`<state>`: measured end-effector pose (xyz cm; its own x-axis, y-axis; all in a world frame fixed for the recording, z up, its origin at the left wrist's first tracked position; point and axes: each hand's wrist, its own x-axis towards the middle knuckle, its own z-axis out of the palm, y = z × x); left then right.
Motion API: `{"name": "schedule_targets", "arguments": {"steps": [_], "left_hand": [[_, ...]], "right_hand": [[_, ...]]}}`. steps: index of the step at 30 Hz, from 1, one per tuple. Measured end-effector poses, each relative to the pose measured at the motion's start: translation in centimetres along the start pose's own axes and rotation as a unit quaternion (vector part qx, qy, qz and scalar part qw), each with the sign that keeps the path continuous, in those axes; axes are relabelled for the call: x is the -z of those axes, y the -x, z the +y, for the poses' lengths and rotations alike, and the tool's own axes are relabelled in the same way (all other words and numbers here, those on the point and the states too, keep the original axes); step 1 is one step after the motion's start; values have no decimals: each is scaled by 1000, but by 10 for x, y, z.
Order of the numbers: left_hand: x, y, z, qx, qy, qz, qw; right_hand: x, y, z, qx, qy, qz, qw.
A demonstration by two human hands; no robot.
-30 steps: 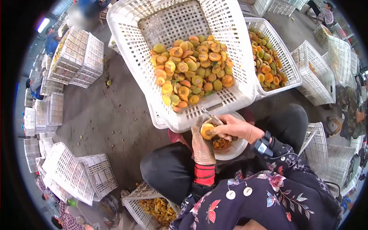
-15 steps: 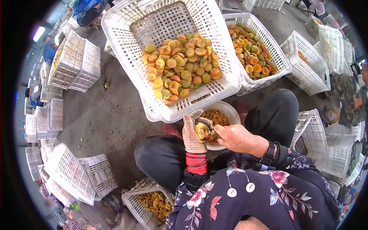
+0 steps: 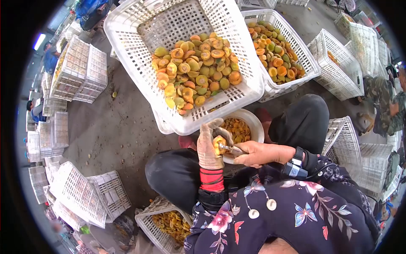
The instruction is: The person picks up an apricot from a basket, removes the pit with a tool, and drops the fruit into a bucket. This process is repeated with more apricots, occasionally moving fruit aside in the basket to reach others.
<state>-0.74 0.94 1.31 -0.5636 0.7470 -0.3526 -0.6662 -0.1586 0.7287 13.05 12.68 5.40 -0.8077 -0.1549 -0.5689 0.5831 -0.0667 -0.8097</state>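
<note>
My left hand (image 3: pixel 207 149), in a soiled glove with a red cuff, is closed around a cut apricot (image 3: pixel 218 144) whose orange flesh faces my right hand. In my bare right hand (image 3: pixel 263 154) is a small metal tool with a slim handle (image 3: pixel 237 150); its tip (image 3: pixel 225 147) touches the apricot flesh. The exact shape of that tip is hard to make out. Below both hands stands a white bucket (image 3: pixel 257 127) with orange fruit pieces (image 3: pixel 237 130) inside. Just beyond them, a tilted white crate (image 3: pixel 194 123) holds many apricot halves (image 3: pixel 198 72).
Another crate (image 3: pixel 311 72) of apricot halves stands behind on the right. A crate (image 3: pixel 146 220) with darker orange pieces sits by my left leg. Stacked crates (image 3: pixel 76 70) line the left side, with more crates (image 3: pixel 338 144) at the right. Bits of debris lie on the floor.
The tool's metal shaft now shows at the apricot, where my right fingers were closer before. Both hands have shifted slightly left, and the whole view has moved a little.
</note>
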Motion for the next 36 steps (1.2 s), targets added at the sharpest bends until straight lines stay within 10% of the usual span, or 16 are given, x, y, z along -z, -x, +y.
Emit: {"name": "schedule_targets", "arguments": {"steps": [4,7,9,12,20,29,32,34,36], "left_hand": [[-20,0,-7,-132,31,116,984],[-1,-7,-16,-122,17,104,987],[0,-4,-10,-108,-2,106,988],[-5,0,-2,-71,45,106,991],[0,-5,-9,-60,43,131,989],[-2,-2,0,-42,-23,112,993],[-1,-5,3,-45,-84,89,991],[-3,-5,2,-43,-106,75,991],[-9,-2,4,-44,4,82,996]], "right_hand": [[-4,-1,2,33,-189,-24,981],[-9,-14,16,23,-101,43,994],[-18,-31,34,278,234,236,901],[-18,-15,19,146,390,255,872],[-12,-16,13,151,498,263,812],[-17,-38,50,322,138,172,921],[-17,-28,41,240,114,85,960],[-11,-13,12,-34,-15,-39,999],[-15,-17,21,-39,-40,-47,997]]}}
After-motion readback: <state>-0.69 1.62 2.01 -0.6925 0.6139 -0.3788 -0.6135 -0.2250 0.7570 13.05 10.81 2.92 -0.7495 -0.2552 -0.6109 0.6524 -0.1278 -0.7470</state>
